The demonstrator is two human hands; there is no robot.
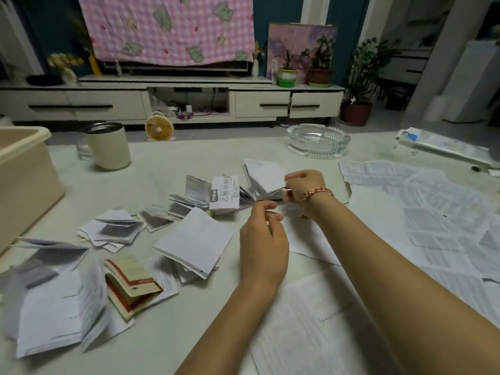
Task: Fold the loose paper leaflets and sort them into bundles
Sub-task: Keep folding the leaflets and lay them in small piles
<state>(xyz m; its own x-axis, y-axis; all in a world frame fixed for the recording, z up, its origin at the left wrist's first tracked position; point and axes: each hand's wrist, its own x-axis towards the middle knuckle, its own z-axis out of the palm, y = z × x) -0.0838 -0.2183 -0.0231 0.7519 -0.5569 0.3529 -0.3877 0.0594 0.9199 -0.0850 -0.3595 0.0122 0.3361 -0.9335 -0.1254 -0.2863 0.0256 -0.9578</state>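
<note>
My right hand (304, 185), with a red bead bracelet on its wrist, pinches the right edge of a thick bundle of folded leaflets (263, 178) standing fanned on the table. My left hand (263, 239) hovers just below that bundle with its fingers loosely curled, and I see nothing in it. Left of the bundle stands a small white medicine box (226, 192) among more folded leaflets (189, 196). Other folded stacks lie at the centre (196, 240), the left (113, 230) and the near left (58, 309), beside a red and cream booklet (132, 286). Unfolded sheets (422, 212) cover the right side.
A cream mug (109, 146) and a beige plastic bin (24, 182) stand at the left. A glass ashtray (318, 140) sits at the back, with a flat packet (443, 146) at the far right. More flat sheets (311, 320) lie under my forearms.
</note>
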